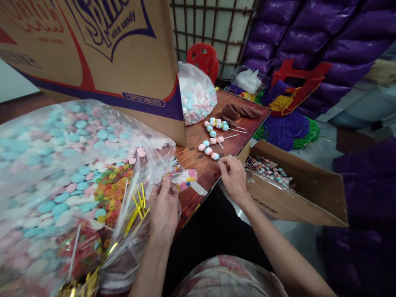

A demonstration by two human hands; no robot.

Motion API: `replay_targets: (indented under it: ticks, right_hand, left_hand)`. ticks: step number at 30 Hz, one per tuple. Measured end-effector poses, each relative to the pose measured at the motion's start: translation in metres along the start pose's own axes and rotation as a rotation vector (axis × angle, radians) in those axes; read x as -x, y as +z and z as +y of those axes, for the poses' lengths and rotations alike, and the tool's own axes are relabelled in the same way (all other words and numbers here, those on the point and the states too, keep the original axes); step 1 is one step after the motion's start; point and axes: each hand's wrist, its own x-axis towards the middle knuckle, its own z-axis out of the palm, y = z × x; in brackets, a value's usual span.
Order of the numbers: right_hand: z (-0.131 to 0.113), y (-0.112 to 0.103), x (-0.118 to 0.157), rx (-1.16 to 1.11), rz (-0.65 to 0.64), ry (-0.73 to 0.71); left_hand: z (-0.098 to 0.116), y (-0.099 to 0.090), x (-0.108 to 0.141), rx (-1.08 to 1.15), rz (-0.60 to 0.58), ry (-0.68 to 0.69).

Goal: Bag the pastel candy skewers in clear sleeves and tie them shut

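Note:
Several candy sticks (pixel 213 141) threaded with pink, white and blue pieces lie on the brown table (pixel 198 198). At the nearest one, my right hand (pixel 232 175) pinches the stick's end by the table's edge. Closed on a small clear packet (pixel 187 176) with a pink, white and yellow print, my left hand (pixel 164 204) is beside the big candy bag. Loose pastel candies (pixel 62 206) fill that bag, with orange, green and yellow rings (pixel 113 185) among them. Gold twist ties (pixel 136 210) and white sticks lie near my left hand.
A tall cardboard box (pixel 123 82) stands at the back left, beside another candy bag (pixel 198 97). Brown cloth (pixel 241 111) lies on the far table end. At the right, an open carton (pixel 297 206) holds many candy sticks. Red chairs stand behind.

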Motion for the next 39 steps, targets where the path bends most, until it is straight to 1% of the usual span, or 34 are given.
replay_targets:
  ticks: [2,3,5,7,8,10,13,15,17,20,24,29,33,37,39]
  right_hand:
    - [0.014,-0.001,-0.011,0.266,-0.011,-0.082]
    - [0.02,0.0,-0.015,0.353,-0.03,-0.103]
    - [0.027,0.003,-0.02,0.425,-0.068,-0.12]
    - [0.028,0.004,-0.019,0.37,-0.066,-0.121]
    - [0.026,0.004,-0.016,0.301,-0.051,-0.119]
    - [0.018,0.001,-0.007,0.083,-0.019,-0.109]
    - [0.003,-0.01,0.012,-0.259,-0.013,-0.066]
    - [-0.007,-0.019,0.025,-0.363,-0.007,-0.056]
    - [-0.012,-0.027,0.034,-0.361,0.007,-0.105]
    - [-0.016,-0.038,0.042,-0.25,0.029,-0.245]
    - [-0.018,-0.049,0.042,-0.07,0.04,-0.403]
    - [-0.021,-0.06,0.041,0.069,0.006,-0.517]
    - [-0.022,-0.065,0.041,0.064,-0.046,-0.538]
    - [-0.021,-0.06,0.044,0.001,-0.109,-0.486]
    - [-0.022,-0.056,0.047,-0.02,-0.125,-0.459]
  left_hand:
    - [0.002,-0.002,-0.001,0.016,0.007,-0.043]
    - [0.002,-0.002,-0.001,0.022,0.007,-0.057]
    - [0.002,-0.001,-0.001,0.036,0.007,-0.072]
    - [0.002,-0.001,-0.002,0.047,0.008,-0.077]
    - [0.002,-0.001,-0.002,0.053,0.012,-0.078]
    - [0.002,-0.003,-0.005,0.066,0.026,-0.076]
    - [0.003,-0.005,-0.009,0.088,0.05,-0.073]
    - [0.003,-0.005,-0.011,0.095,0.06,-0.072]
    - [0.003,-0.004,-0.012,0.099,0.067,-0.073]
    - [0.003,-0.002,-0.011,0.104,0.063,-0.068]
    - [0.002,0.0,-0.009,0.104,0.019,-0.037]
    - [0.002,0.0,-0.008,0.067,-0.037,0.01]
    - [0.002,-0.002,-0.008,-0.007,-0.064,0.078]
    - [-0.002,-0.001,-0.005,-0.102,-0.11,0.177]
    - [-0.006,0.0,-0.004,-0.131,-0.113,0.215]
